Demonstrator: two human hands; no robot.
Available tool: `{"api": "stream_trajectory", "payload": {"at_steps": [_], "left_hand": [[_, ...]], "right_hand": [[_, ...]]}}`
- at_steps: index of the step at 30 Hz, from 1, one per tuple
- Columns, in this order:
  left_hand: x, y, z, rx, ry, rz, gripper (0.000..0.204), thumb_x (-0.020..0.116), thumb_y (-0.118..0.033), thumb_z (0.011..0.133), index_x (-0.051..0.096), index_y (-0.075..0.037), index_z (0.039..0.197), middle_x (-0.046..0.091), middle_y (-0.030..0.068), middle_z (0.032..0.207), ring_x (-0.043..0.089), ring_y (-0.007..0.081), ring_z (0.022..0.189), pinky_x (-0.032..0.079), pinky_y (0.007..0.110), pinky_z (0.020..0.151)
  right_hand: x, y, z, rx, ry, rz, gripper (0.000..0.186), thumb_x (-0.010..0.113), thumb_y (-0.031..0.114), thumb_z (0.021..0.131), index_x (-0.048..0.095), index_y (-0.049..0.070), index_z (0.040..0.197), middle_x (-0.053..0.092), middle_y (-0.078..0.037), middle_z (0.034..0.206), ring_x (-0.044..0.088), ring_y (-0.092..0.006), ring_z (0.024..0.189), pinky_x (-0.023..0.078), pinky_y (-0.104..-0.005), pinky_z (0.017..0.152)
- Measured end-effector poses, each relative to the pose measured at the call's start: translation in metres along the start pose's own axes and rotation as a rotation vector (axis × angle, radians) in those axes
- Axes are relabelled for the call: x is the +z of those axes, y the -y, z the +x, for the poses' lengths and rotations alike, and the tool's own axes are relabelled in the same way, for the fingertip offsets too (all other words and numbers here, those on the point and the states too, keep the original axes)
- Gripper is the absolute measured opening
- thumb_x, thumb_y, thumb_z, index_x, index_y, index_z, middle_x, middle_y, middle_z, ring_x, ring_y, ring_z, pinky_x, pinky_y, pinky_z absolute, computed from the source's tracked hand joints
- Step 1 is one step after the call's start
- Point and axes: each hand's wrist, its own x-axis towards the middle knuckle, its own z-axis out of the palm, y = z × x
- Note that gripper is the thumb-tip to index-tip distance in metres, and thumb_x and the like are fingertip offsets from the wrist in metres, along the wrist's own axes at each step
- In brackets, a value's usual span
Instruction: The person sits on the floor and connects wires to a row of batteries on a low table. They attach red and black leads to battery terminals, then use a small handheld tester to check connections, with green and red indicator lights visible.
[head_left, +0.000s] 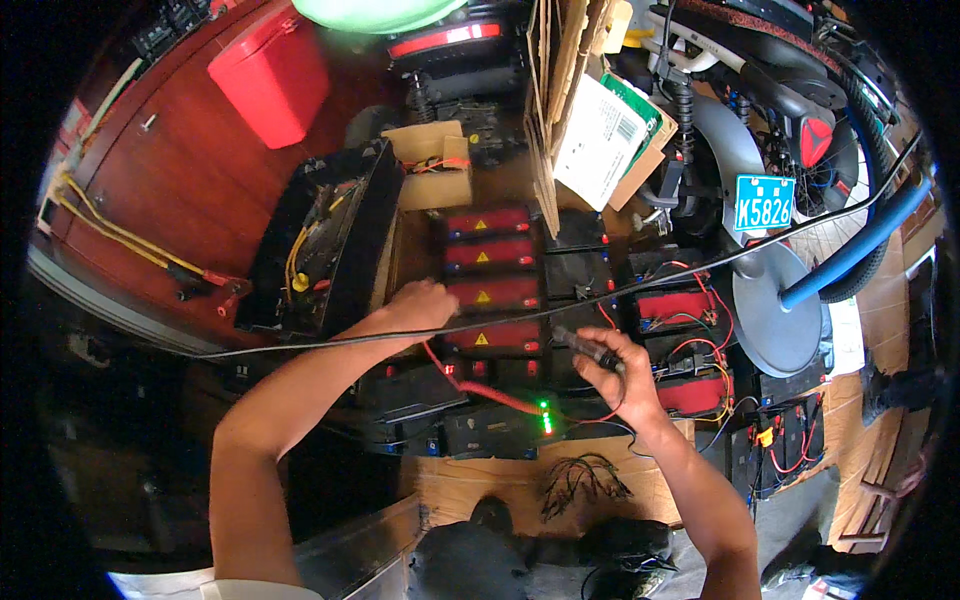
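My right hand is closed around a dark, pen-shaped probe, its tip pointing left over the black batteries. My left hand is closed at the left ends of the red-topped batteries; whatever its fingers hold is hidden. A red coiled cable runs from below the left hand to a small green-lit display on the near row of black batteries. From the display's side a thin wire leads toward my right hand. Yellow warning triangles mark the red tops.
A long black cable crosses the view above the batteries. Left stands an open black case with yellow wires; behind is a small cardboard box. Wired battery packs and a two-wheeler are right. Loose leads lie near my feet.
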Motion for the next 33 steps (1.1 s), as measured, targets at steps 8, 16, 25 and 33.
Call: {"api": "stream_trajectory", "payload": {"at_steps": [8, 16, 25, 33], "left_hand": [[0.020, 0.004, 0.019, -0.085, 0.071, 0.165, 0.015, 0.064, -0.013, 0.084, 0.079, -0.011, 0.088, 0.076, 0.0147, 0.094, 0.073, 0.0315, 0.099, 0.051, 0.048, 0.092], [0.031, 0.004, 0.027, -0.164, 0.060, 0.156, 0.020, 0.061, -0.016, 0.088, 0.080, -0.011, 0.089, 0.076, 0.0130, 0.097, 0.072, 0.0313, 0.101, 0.052, 0.048, 0.091], [0.026, -0.001, 0.026, -0.146, 0.085, 0.164, 0.020, 0.061, -0.016, 0.089, 0.080, -0.012, 0.089, 0.077, 0.0122, 0.097, 0.072, 0.0303, 0.102, 0.051, 0.046, 0.092], [0.024, 0.000, 0.023, -0.075, -0.003, 0.176, 0.020, 0.061, -0.015, 0.085, 0.080, -0.009, 0.084, 0.076, 0.0163, 0.088, 0.074, 0.0347, 0.089, 0.059, 0.048, 0.076]], "right_hand": [[0.008, -0.001, 0.019, -0.021, -0.049, -0.177, 0.034, 0.079, 0.011, 0.082, 0.070, 0.002, 0.115, 0.072, -0.018, 0.093, 0.071, -0.0285, 0.086, 0.055, -0.0367, 0.082], [0.008, -0.025, 0.011, 0.004, 0.017, -0.230, 0.038, 0.082, 0.010, 0.082, 0.069, 0.001, 0.117, 0.072, -0.018, 0.103, 0.072, -0.0267, 0.095, 0.056, -0.0357, 0.085], [0.016, -0.036, 0.015, 0.010, 0.003, -0.190, 0.038, 0.082, 0.006, 0.082, 0.069, 0.002, 0.118, 0.072, -0.018, 0.106, 0.073, -0.0260, 0.097, 0.056, -0.0344, 0.087], [0.019, -0.040, 0.017, -0.031, -0.016, -0.237, 0.036, 0.082, 0.008, 0.081, 0.071, 0.004, 0.116, 0.073, -0.016, 0.097, 0.071, -0.0273, 0.090, 0.056, -0.0356, 0.081]]}}
